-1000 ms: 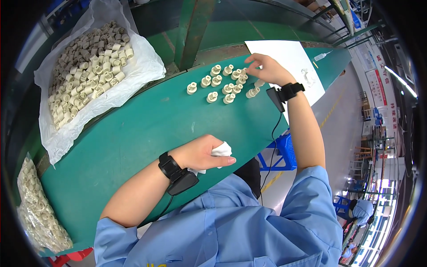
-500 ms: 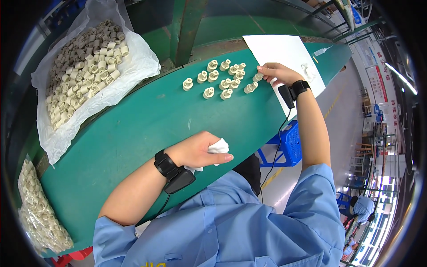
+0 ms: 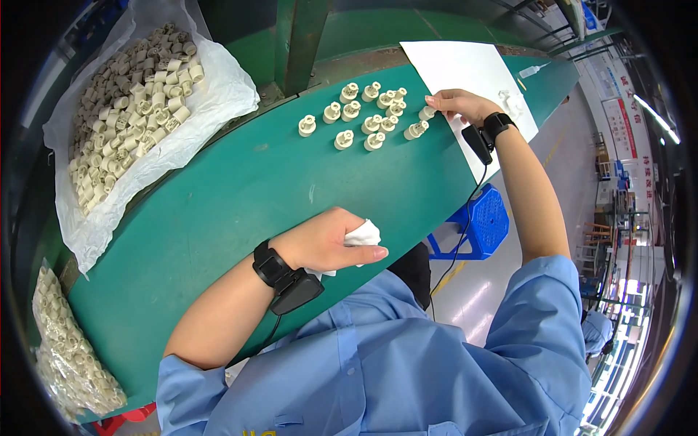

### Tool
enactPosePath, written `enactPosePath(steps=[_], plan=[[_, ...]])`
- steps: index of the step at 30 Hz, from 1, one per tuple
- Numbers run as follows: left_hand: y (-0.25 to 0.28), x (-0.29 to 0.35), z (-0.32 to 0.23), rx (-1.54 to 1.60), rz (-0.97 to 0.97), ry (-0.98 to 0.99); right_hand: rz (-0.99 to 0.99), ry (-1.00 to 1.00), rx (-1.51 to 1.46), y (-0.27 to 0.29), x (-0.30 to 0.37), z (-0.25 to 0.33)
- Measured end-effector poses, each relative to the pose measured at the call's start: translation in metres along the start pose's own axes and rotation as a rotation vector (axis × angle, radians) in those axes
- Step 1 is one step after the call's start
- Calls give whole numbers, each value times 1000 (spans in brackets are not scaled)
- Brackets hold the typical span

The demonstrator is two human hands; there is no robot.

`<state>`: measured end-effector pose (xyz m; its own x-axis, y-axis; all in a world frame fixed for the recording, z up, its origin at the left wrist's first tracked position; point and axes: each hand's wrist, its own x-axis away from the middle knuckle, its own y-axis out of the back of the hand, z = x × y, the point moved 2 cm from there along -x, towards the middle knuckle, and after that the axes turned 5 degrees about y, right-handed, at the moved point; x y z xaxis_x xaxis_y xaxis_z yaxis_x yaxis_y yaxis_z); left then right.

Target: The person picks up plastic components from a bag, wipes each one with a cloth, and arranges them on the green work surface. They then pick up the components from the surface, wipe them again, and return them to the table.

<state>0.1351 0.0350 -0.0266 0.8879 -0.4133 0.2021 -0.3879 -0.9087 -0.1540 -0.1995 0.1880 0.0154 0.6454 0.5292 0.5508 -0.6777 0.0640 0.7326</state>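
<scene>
The green table [image 3: 218,211] bends with the lens, and its near left end runs out of view. The open plastic bag [image 3: 156,109] of cream and grey fittings at far left is cut off at the top; a second bag [image 3: 65,356] at near left is half lost in the dark rim. The left hand [image 3: 331,243] is closed around a crumpled white cloth [image 3: 361,235], mostly hidden beneath the fingers, at the table's near edge. The right hand [image 3: 462,107] pinches one small cream fitting [image 3: 427,112] at the right end of the cluster of fittings [image 3: 363,116], beside the white paper sheet [image 3: 465,69].
</scene>
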Motion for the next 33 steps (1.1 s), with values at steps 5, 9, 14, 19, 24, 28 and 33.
enactPosePath(steps=[5,9,14,19,24,28,33], plan=[[1,-1,1,-25,20,-21,7,53,-54,-4,1,-9],[3,1,0,-9,11,4,-51,146,-143,-11,-4,-9],[-1,0,-1,15,2,-9,-29,169,-175,-7,7,-7],[0,0,0,21,4,18,-42,142,-197,-7,9,4],[1,1,-1,0,15,28,-203,226,-175,4,16,30],[1,1,1,8,14,4,-401,342,-6,13,16,64],[0,0,0,24,-10,-12,-472,482,197,-5,8,100]])
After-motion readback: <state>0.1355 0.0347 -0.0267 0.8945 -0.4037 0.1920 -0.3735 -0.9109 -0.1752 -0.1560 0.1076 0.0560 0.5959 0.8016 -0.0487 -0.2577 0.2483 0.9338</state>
